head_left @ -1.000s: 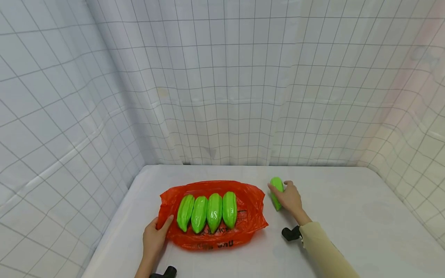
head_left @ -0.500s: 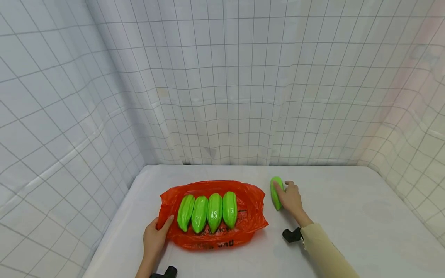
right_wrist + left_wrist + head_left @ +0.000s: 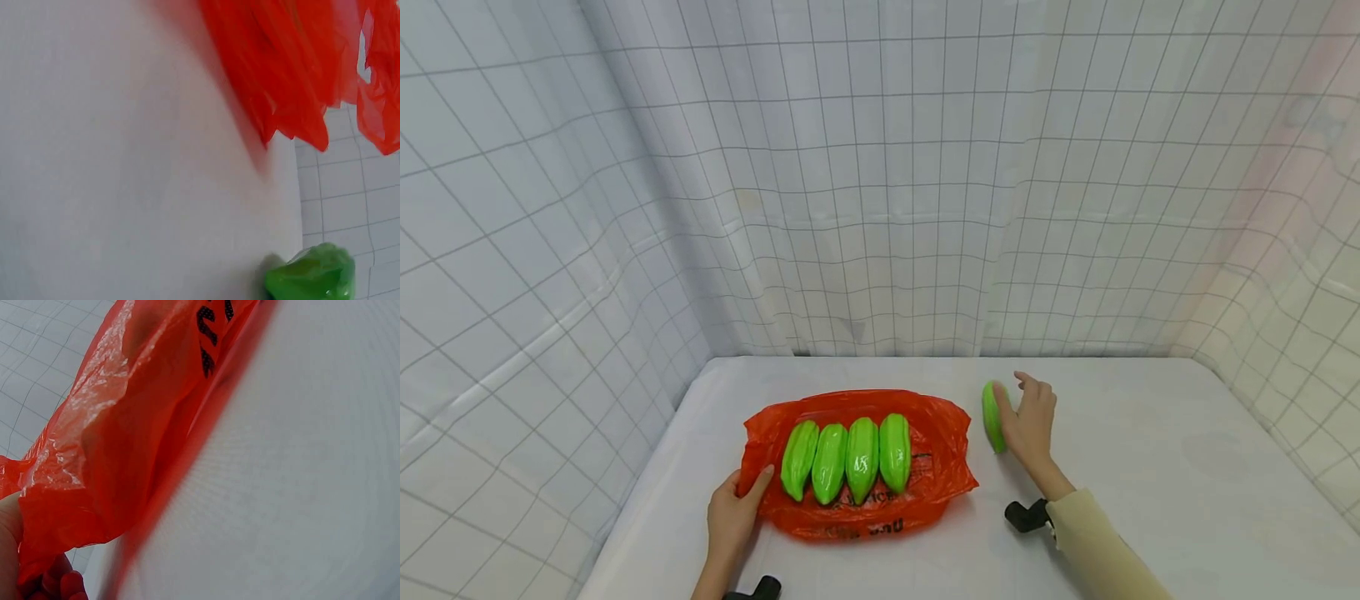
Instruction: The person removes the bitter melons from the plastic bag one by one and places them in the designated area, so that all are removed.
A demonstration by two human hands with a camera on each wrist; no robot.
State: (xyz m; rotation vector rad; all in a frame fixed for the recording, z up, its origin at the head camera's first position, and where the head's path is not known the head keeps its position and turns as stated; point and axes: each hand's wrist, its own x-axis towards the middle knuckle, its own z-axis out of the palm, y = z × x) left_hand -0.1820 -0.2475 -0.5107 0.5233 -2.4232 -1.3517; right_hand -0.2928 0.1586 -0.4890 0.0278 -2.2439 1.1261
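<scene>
In the head view a red plastic bag (image 3: 940, 450) with black print lies flat. Several glossy green, ridged, elongated fruit-like pieces (image 3: 862, 458) lie side by side on it. My left hand (image 3: 732, 512) pinches the bag's left edge, its thumb on top; the left wrist view shows the fingers behind the red film (image 3: 119, 450). Right of the bag lies another green ridged piece (image 3: 991, 421). My right hand (image 3: 1032, 421) is beside it, thumb overlapping its right side, the other fingers raised and spread away. The right wrist view shows this piece's end (image 3: 315, 275), but not the hand.
The bag and green pieces rest on a white-covered table (image 3: 1120, 442). White grid-patterned curtains (image 3: 880, 208) enclose it at the back and both sides. Black wrist devices (image 3: 1026, 515) sit on both wrists.
My right hand's fingers have lifted and spread away from the lone green piece, and the hand has shifted slightly. The left hand, bag and other pieces stay as they were.
</scene>
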